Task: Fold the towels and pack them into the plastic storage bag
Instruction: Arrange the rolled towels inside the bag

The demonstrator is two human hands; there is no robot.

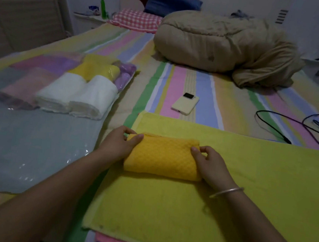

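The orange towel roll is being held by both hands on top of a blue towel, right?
Not quite. Both hands, left hand and right hand, do hold the orange towel roll, but it sits on a yellow-green towel, not a blue one. The head view shows it.

A rolled towel lies on a flat towel, the storage bag to its left.
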